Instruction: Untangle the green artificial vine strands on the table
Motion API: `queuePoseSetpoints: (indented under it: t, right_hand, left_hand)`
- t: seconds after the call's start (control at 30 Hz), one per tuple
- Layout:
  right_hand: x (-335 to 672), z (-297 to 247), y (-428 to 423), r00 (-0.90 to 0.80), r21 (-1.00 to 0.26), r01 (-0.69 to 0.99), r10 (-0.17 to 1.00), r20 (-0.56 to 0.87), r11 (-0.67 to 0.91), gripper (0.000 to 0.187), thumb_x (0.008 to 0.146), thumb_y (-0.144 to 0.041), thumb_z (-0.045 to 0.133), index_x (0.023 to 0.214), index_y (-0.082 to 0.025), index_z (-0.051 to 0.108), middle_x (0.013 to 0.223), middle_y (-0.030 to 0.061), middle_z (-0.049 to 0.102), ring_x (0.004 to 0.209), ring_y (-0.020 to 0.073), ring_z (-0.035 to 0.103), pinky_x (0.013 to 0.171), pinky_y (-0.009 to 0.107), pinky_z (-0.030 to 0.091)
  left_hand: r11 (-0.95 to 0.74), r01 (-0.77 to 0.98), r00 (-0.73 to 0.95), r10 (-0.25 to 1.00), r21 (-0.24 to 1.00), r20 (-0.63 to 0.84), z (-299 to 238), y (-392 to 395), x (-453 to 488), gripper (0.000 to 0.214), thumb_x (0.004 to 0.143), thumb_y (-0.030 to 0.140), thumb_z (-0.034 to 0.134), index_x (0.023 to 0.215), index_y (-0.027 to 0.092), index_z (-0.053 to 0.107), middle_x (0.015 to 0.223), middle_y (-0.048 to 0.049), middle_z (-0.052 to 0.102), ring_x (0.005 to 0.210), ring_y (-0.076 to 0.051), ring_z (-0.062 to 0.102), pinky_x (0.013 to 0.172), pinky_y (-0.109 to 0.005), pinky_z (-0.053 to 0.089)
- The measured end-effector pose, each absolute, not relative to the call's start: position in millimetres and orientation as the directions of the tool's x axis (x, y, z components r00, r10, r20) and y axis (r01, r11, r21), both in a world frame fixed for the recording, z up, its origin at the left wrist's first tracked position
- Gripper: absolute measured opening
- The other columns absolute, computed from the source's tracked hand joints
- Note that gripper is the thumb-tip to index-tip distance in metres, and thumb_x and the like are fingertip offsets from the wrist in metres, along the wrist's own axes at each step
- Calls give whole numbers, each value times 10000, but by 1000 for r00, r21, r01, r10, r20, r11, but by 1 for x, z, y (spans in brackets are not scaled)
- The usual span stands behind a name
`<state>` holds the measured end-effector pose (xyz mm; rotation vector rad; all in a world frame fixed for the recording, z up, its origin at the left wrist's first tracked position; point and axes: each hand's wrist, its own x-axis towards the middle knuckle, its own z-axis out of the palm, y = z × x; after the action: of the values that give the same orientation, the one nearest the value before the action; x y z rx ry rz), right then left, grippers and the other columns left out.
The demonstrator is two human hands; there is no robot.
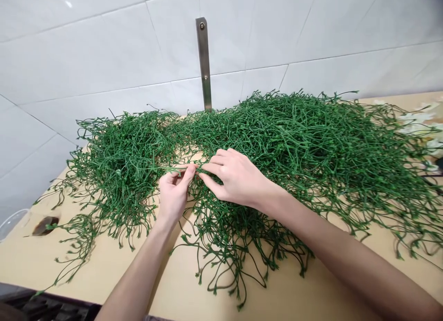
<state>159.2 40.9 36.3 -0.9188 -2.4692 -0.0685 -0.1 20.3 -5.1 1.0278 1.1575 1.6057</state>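
My left hand [176, 186] pinches a thin green artificial stem [180, 167] between thumb and fingers, just left of the middle of the view. Close on its right, my right hand [232, 175] has thumb and forefinger brought near each other at the tip end of that stem. Whether those right fingertips grip the stem is hard to make out. Around and beyond both hands lies a large tangled heap of green artificial stems [311, 136] with small budded tips. A smaller pile of stems [121, 154] sits to the left.
The light wooden table [194, 284] meets a white tiled wall [104, 53]. A metal bracket [204, 62] stands upright against the wall. White artificial flowers [420, 122] lie at the far right. A hole [44, 225] cuts through the tabletop at left; a black crate [44, 307] shows below.
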Motion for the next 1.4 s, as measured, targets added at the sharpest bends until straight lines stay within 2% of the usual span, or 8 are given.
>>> queuePoseSetpoints:
  t: [0.13, 0.4, 0.67, 0.97, 1.07, 1.17, 1.3, 1.4]
  right_hand:
    - [159, 31, 44, -598, -44, 655, 553, 580, 754, 283, 913, -273, 480, 813, -110, 687, 759, 80, 670, 732, 192, 505, 696, 331, 329]
    - [162, 29, 44, -550, 188, 628, 260, 793, 755, 191, 935, -183, 477, 891, -160, 662, 789, 38, 645, 696, 145, 492, 629, 290, 303]
    - [156, 20, 45, -548, 135, 628, 312, 776, 766, 296, 932, -223, 480, 745, -139, 694, 658, -4, 624, 466, 75, 408, 475, 273, 195]
    - [152, 22, 43, -343, -220, 651, 540, 768, 726, 261, 866, -240, 512, 753, -169, 737, 774, -6, 701, 522, 63, 505, 452, 226, 270]
    - [155, 23, 48, -238, -297, 694, 598, 765, 656, 260, 843, -246, 519, 712, -168, 729, 772, -4, 707, 522, 63, 509, 455, 216, 281]
    - [162, 25, 55, -176, -321, 758, 652, 738, 568, 257, 824, -248, 514, 699, -161, 721, 753, 5, 706, 545, 83, 535, 458, 230, 268]
    - [168, 26, 61, -189, -313, 786, 689, 700, 533, 263, 819, -260, 505, 720, -154, 724, 784, 11, 715, 572, 103, 567, 473, 240, 266]
    - [167, 26, 59, -274, -273, 766, 680, 681, 582, 293, 837, -253, 474, 743, -149, 731, 809, 22, 723, 582, 109, 577, 477, 245, 262]
  left_hand:
    - [-142, -265, -252, 965, 954, 74, -1, 20, 3, 288, 583, 361, 860, 777, 166, 773, 728, -43, 731, 719, -131, 655, 730, -262, 523]
    - [-114, -490, -289, 957, 864, -38, 5, 22, 3, 291, 484, 282, 910, 705, 160, 766, 679, -6, 707, 642, -76, 605, 717, -223, 491]
    - [-44, -515, -211, 975, 856, -77, 4, 21, 1, 288, 526, 312, 897, 735, 158, 773, 679, 0, 702, 619, -67, 585, 662, -195, 474]
    - [-18, -481, -104, 994, 877, -37, 3, 19, 4, 291, 501, 296, 909, 753, 215, 787, 748, -9, 749, 678, -87, 641, 734, -211, 523]
    - [-45, -341, -109, 994, 939, 8, 3, 18, 5, 336, 577, 304, 873, 890, 218, 786, 951, -43, 768, 841, -127, 685, 817, -232, 531]
    - [-117, 22, -199, 973, 993, 119, 5, 11, 7, 275, 692, 346, 793, 913, 183, 784, 954, -61, 770, 835, -162, 701, 773, -260, 550]
    - [-267, 486, -301, 843, 832, 446, 9, 0, 6, 209, 786, 327, 700, 682, 155, 756, 614, -14, 701, 461, -96, 563, 451, -230, 436]
    - [-432, 571, -295, 686, 698, 665, 9, 1, 3, 131, 802, 264, 686, 734, 161, 730, 688, -8, 674, 490, -80, 539, 442, -220, 408]
